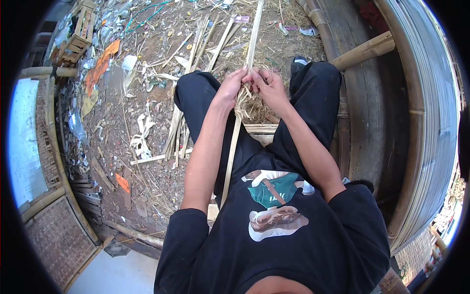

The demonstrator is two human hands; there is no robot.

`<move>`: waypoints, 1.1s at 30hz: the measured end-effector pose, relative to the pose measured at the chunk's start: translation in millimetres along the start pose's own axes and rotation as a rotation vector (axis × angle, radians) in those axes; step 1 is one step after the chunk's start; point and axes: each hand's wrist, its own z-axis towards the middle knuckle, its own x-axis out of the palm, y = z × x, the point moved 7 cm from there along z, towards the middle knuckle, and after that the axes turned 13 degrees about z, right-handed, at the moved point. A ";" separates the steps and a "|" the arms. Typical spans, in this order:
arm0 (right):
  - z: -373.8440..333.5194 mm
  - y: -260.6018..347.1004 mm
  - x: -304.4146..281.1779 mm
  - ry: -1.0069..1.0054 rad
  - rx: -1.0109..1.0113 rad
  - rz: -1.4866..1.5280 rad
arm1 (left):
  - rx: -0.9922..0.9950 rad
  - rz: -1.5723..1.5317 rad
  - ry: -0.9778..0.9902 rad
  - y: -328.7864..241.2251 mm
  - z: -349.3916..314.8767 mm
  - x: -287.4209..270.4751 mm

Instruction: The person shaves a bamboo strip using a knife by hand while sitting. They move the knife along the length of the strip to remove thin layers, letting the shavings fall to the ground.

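I am seeing a long, pale strip (255, 39) running from the lap up between the person's legs (196, 95). The left hand (230, 88) and right hand (272, 91) are pinching it, close together. Curly shavings (244, 105) are bunching just below them. More flat sticks (222, 43) are lying on the dirt ground (110, 147), with an orange scrap (103, 66) resting farther left.

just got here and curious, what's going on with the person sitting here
The person's left hand and right hand meet on a long pale strip, pinching it between the fingers. Its upper part points away from the body. A tangle of curly fibres hangs just below the hands. More pale strips lie on the littered ground ahead and to the left.
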 end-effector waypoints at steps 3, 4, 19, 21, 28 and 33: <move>5.3 -7.8 3.9 -0.040 0.074 0.136 | -0.049 -0.071 -0.017 3.0 6.5 -4.4; 7.9 -16.4 -0.7 -0.142 0.118 0.246 | -0.052 0.021 -0.065 0.3 8.4 -5.6; -19.0 -16.0 5.3 -0.496 0.228 0.445 | 0.163 0.398 -0.207 -11.6 73.0 -24.0; -41.0 -2.1 19.4 -0.405 0.141 0.465 | 0.114 0.482 -0.383 -10.0 76.0 -63.0; -29.9 8.9 -26.1 -0.270 0.131 -0.100 | 0.154 0.378 -0.255 -6.0 73.3 -80.1; 21.0 10.0 -61.8 -0.236 0.107 -0.995 | 0.117 0.365 -0.192 -21.2 53.3 -55.5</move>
